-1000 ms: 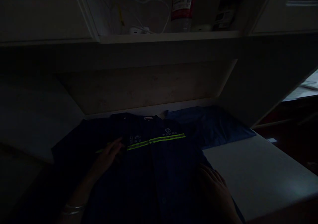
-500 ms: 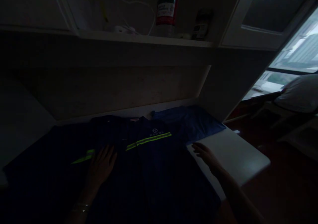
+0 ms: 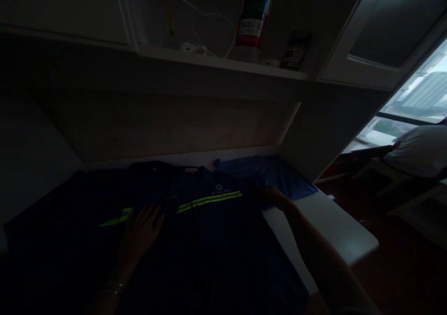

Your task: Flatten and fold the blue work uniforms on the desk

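A dark navy work jacket (image 3: 223,240) with yellow-green reflective stripes and a small white chest logo lies spread over the white table (image 3: 335,222). My left hand (image 3: 143,226) rests flat on the jacket's left half beside a stripe, fingers outstretched. At the jacket's right shoulder is my right hand (image 3: 274,197), touching or just above the cloth where the lighter blue sleeve (image 3: 293,177) stretches right. Its fingers merge with the dark fabric, so their grip is hidden.
Above the table runs a shelf (image 3: 223,64) holding a bottle with a red-and-white label (image 3: 250,26), a dark jar (image 3: 295,51) and a white cable (image 3: 209,14). A window (image 3: 419,96) is at the right, with a pale rounded bundle (image 3: 421,149) below it.
My right hand has moved left and up from the table's bare part onto the jacket's shoulder. My left hand stays on the jacket. The view has tilted slightly.
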Available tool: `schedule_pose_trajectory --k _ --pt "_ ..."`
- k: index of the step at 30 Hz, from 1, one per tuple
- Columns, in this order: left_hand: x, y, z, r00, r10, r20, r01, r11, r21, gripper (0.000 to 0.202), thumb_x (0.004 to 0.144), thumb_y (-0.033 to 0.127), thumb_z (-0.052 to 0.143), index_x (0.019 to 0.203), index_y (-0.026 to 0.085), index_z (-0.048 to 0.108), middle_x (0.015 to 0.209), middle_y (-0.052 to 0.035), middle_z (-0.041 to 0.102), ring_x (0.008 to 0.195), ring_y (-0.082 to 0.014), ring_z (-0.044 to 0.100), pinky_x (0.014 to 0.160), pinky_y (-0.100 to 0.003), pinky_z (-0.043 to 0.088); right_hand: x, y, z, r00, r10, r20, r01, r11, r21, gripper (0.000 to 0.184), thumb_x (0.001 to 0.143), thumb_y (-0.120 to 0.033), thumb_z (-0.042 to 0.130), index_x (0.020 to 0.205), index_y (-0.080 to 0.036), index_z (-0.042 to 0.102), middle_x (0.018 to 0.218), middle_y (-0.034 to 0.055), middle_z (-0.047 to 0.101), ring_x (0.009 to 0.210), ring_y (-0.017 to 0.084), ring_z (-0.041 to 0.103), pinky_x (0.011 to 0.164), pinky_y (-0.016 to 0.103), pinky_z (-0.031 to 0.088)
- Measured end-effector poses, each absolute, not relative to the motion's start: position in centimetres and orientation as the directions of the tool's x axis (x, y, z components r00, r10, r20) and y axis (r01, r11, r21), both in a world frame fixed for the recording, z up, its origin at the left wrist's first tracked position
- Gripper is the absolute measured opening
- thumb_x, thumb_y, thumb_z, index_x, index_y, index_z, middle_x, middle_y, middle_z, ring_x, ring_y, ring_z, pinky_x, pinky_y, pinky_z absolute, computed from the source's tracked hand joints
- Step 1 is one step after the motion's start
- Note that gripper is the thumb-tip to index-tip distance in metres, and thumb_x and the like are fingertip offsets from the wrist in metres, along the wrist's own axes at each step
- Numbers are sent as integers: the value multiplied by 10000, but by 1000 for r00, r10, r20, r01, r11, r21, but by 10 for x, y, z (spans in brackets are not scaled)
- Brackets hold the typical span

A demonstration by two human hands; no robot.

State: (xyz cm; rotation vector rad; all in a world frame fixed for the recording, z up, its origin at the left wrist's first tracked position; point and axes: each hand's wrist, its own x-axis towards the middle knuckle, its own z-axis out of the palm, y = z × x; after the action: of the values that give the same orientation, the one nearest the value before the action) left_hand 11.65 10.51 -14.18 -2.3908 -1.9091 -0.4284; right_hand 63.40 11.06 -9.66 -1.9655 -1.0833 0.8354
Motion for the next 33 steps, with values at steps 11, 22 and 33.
schedule_pose_trajectory --k 11,22,33 --pt "118 101 -138 204 941 270 973 -224 47 481 943 450 378 1296 224 614 1427 -83 549 1327 -288 487 1144 -543 275 531 105 -75 -128 977 168 925 179 -335 336 955 -413 439 1109 -240 682 1378 88 524 1111 212 597 958 329 464" --pt "117 99 -139 212 933 292 973 -229 25 475 956 440 367 1304 220 605 1419 -81 558 1326 -286 487 1138 -547 286 502 133 -112 -21 986 164 971 60 -233 549 993 -468 324 1448 -185 444 1550 116 370 1433 294 298 1156 533 230" --pt "122 80 -112 106 880 464 964 -206 171 353 945 348 409 1071 204 706 1219 -105 695 1129 -276 623 1070 -516 380 514 101 -122 222 905 363 750 79 -657 508 935 -455 353 1267 -157 596 1395 168 524 1253 274 511 1084 452 385"
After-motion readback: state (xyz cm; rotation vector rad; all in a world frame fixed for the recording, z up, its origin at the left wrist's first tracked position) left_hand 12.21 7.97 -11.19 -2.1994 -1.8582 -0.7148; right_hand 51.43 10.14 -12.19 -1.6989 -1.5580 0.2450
